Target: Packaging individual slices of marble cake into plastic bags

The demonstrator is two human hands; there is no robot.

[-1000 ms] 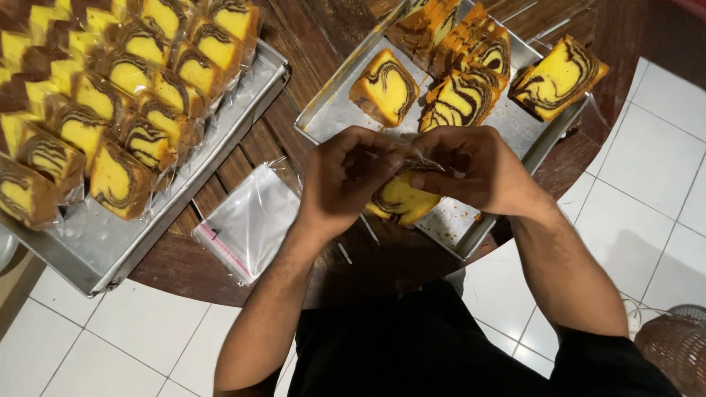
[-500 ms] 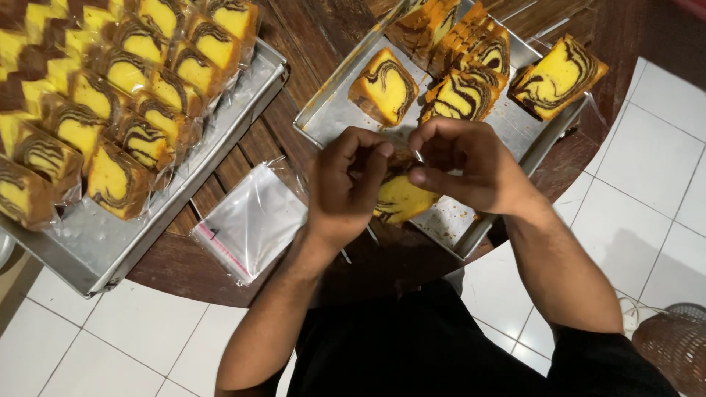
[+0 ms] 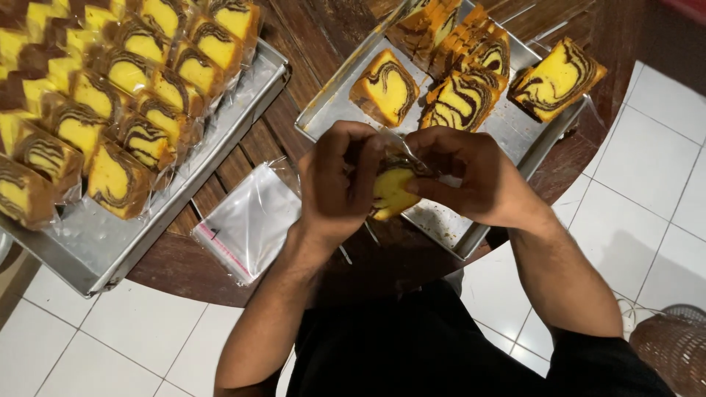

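Holding a slice of yellow-and-brown marble cake point(image 3: 390, 192) between both hands above the near edge of the right metal tray point(image 3: 507, 132), I read the step in hand as slipping the slice into a thin clear wrapper, which shows only as a glint over its top. My left hand point(image 3: 340, 180) has its fingers curled shut around the slice's left side; my right hand point(image 3: 474, 175) pinches its right side, thumb and fingers pressed together on it. Just left lies a stack of clear plastic bags point(image 3: 250, 224) on the round wooden table point(image 3: 309, 44). 4 or 5 unwrapped slices point(image 3: 460, 99) rest on the right tray; the left tray point(image 3: 103, 242) carries rows of wrapped slices point(image 3: 132, 95). The next move, I judge, calls for a light grip that spares the crumb
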